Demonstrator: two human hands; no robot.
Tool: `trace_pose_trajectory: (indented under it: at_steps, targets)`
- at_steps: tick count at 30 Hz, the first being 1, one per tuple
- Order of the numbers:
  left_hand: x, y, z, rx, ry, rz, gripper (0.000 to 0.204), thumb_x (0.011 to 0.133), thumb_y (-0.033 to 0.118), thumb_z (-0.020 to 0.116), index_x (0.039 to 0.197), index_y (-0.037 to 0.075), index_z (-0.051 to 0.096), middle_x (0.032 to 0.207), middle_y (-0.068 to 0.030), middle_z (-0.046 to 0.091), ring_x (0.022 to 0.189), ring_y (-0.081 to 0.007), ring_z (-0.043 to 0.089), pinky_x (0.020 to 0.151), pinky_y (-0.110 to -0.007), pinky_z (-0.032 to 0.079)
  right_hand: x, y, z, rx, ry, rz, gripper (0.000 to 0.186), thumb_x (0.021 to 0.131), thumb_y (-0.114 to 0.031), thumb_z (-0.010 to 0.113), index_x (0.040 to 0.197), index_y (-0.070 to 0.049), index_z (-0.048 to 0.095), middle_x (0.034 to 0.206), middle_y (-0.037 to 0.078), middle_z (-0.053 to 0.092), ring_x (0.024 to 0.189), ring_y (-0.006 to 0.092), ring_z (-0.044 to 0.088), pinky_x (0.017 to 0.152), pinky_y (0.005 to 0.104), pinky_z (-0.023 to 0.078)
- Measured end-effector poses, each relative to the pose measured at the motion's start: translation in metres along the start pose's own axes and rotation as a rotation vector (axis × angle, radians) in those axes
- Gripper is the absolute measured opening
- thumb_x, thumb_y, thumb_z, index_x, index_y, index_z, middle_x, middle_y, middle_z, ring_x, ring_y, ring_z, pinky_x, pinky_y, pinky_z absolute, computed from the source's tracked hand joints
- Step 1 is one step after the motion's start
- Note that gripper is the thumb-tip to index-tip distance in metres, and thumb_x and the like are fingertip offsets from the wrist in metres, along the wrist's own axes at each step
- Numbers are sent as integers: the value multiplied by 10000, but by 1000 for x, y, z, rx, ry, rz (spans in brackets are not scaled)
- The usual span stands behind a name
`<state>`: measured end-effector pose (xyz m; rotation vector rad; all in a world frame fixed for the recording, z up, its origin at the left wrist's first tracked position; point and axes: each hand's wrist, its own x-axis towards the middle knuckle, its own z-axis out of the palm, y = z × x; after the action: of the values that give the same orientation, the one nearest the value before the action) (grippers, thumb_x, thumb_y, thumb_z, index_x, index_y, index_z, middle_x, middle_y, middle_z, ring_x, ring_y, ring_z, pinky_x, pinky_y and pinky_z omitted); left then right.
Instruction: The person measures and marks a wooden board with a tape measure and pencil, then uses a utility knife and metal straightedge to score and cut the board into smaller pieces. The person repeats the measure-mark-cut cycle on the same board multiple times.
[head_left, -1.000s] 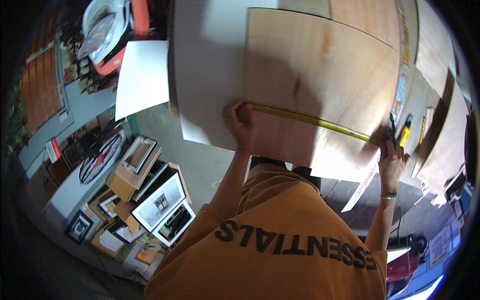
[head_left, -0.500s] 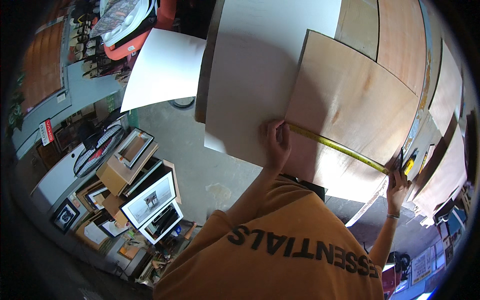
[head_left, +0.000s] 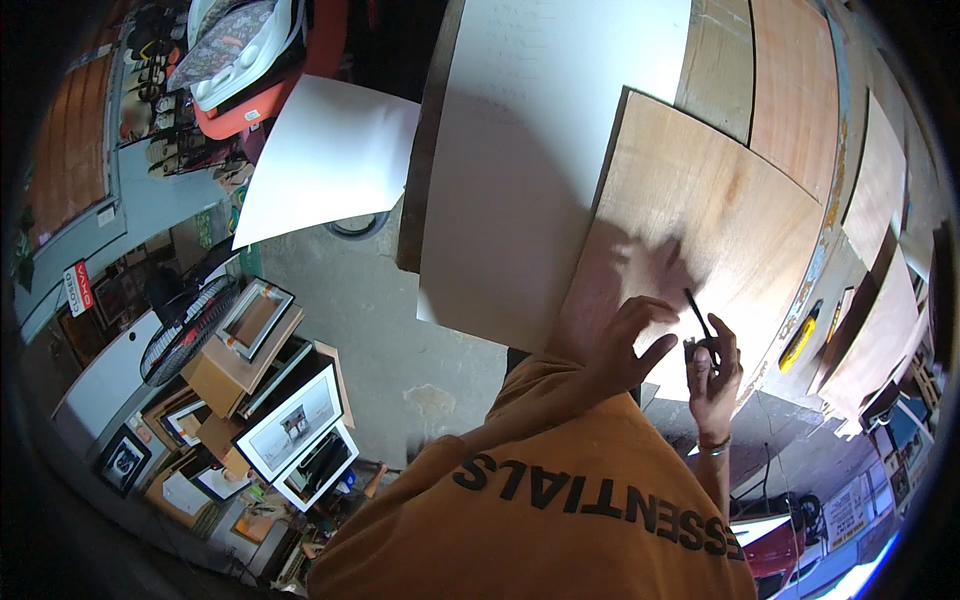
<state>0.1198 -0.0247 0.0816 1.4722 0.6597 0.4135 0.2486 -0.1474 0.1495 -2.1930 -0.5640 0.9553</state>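
Observation:
My right hand [head_left: 714,380] is closed on a dark tape measure [head_left: 703,350] with a thin black piece, perhaps its strap, sticking up from it; no yellow blade shows. My left hand [head_left: 640,340] is open just left of it, fingers apart and slightly curled over a plywood panel [head_left: 720,190]. The panel lies partly on a large white sheet [head_left: 505,190], and the hands' shadows fall across it. A yellow box cutter [head_left: 798,338] lies to the right of the panel.
More boards [head_left: 790,90] lie behind and to the right. At left are a loose white sheet [head_left: 325,160], an orange-red tub with white items [head_left: 235,115], a fan [head_left: 185,330] and stacked picture frames [head_left: 285,430]. Grey concrete floor [head_left: 380,390] shows between.
The yellow blade stretched across the panel is gone. My left hand has let go and moved rightward; my right hand has moved left with the tape measure. The view has shifted.

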Motion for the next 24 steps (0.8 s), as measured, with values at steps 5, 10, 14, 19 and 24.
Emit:
trace_pose_trajectory:
  at_steps: [5,10,14,19,24]
  targets:
    - [-17,3,3,-1211,17,-742,425,1079,431,515,1336,96,559,1182,-78,663,1113,-184,639,959,-366,521,19,-38,28,-212,-189,-250,554,936,-178,641,1437,8,494,1017,167,675,939,325,668,849,385,517]
    - [-23,-13,-7,-1085,18,-839,365,1021,331,658,1194,21,574,920,-87,698,875,-170,690,781,-333,568,94,-28,-18,-195,179,-274,386,955,-103,669,1324,-8,613,1124,188,676,1022,318,671,903,403,525]
    - [-68,-14,2,-926,-213,-1135,513,982,391,698,1258,-4,521,1010,-129,675,921,-163,671,753,-328,568,195,15,-53,-665,396,-407,410,1008,-212,655,1359,-8,592,1224,195,649,1133,383,629,1002,463,492]
    - [-104,-22,25,-1016,-119,-1527,622,958,432,709,1333,5,455,1170,-147,615,975,-188,637,755,-333,572,244,48,-59,-755,335,-616,504,978,-169,659,1435,-19,508,1341,190,570,1239,422,549,1022,490,476]
    - [-104,-34,32,-1115,-130,-1417,538,983,409,680,1269,-1,479,1230,-156,618,1041,-202,620,860,-344,586,243,44,-56,-805,270,-591,447,941,-160,674,1348,-32,541,1275,186,566,1162,421,556,989,506,472]
